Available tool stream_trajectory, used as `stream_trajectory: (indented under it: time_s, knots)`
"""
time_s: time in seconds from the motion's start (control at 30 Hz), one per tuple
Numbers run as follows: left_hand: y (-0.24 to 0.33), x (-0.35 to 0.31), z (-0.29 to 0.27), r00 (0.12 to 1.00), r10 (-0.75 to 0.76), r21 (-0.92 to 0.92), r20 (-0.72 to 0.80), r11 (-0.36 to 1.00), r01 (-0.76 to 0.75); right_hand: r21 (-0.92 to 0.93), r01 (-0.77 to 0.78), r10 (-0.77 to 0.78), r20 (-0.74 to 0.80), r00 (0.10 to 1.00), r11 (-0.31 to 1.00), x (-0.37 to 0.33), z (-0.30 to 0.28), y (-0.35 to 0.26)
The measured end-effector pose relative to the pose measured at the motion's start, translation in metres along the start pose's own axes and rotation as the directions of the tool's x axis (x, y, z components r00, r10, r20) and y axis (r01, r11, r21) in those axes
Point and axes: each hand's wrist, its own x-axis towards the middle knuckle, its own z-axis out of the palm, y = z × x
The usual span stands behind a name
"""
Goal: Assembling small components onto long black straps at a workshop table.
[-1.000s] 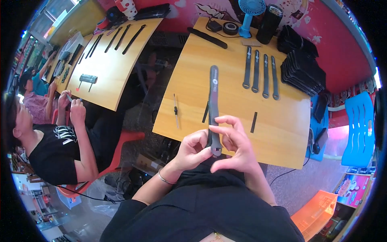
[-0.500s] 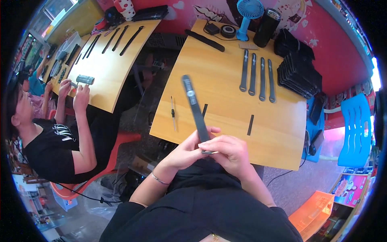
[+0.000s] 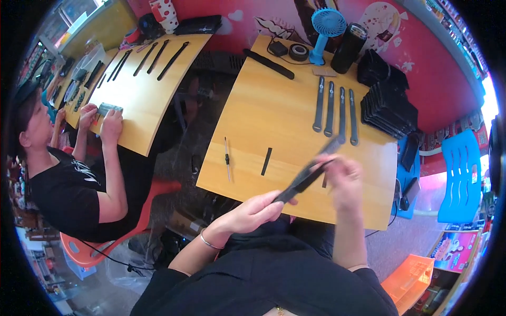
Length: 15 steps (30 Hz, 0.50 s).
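My left hand point(image 3: 258, 211) is closed around the lower end of a black strap point(image 3: 298, 183), just over the table's near edge. From there the strap slants up and to the right, with its far end blurred. My right hand point(image 3: 343, 179), smeared by motion, has its fingers pinched on the strap's upper stretch, where a darker layer appears folded along it. Left of the strap, a short dark strip point(image 3: 266, 161) lies on the table. Another dark strip point(image 3: 324, 183) is partly hidden by my right hand. A thin screwdriver-like tool point(image 3: 227, 159) lies farther left.
Several dark straps point(image 3: 330, 108) lie side by side beyond my hands, near a black stack point(image 3: 389, 109). A blue fan point(image 3: 328, 23), a black cylinder point(image 3: 349, 48) and a tape roll point(image 3: 299, 51) stand at the back. A co-worker point(image 3: 68, 174) sits at the left table.
My right hand has moved up and right from beside my left hand, drawing along the strap. The strap has swung from leaning left to slanting right.
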Motion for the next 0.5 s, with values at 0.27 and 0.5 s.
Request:
stream_trajectory:
  time_s: [0.27,0.5]
  knots:
    - [-0.003,-0.048,-0.035,0.967,-0.068,0.033,0.244,0.998,0.061,-0.056,0.453,-0.434,-0.410,0.802,0.890,0.075,-0.106,-0.110]
    - [-0.019,-0.061,-0.056,0.984,0.065,-0.380,-0.169,0.916,-0.126,-0.471,0.353,-0.471,-0.158,0.868,0.808,0.105,-0.042,-0.109]
